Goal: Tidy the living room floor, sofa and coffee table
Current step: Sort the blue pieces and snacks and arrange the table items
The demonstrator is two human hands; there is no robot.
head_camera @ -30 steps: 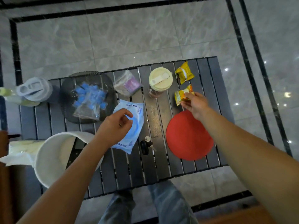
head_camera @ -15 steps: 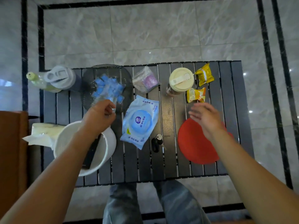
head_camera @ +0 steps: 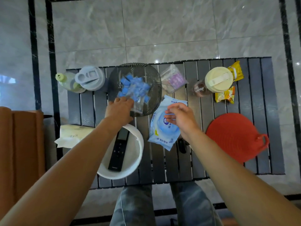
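Left hand (head_camera: 119,110) on glass plate (head_camera: 153,82) rim; right hand (head_camera: 178,117) hovers, fingers loose, above wipes pack (head_camera: 162,136).

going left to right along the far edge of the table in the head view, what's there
green bottle → grey lid → glass bowl of blue packets → clear bag → cream-lidded cup → yellow snack packet

Dark slatted coffee table (head_camera: 254,157) on grey marble floor (head_camera: 162,30) | on it: glass dish (head_camera: 151,82), white basket (head_camera: 138,144), wet-wipes pack (head_camera: 162,136), red mat (head_camera: 234,136), cream-lidded cup (head_camera: 218,80), two snack packets (head_camera: 225,95), tissue pack (head_camera: 71,136).
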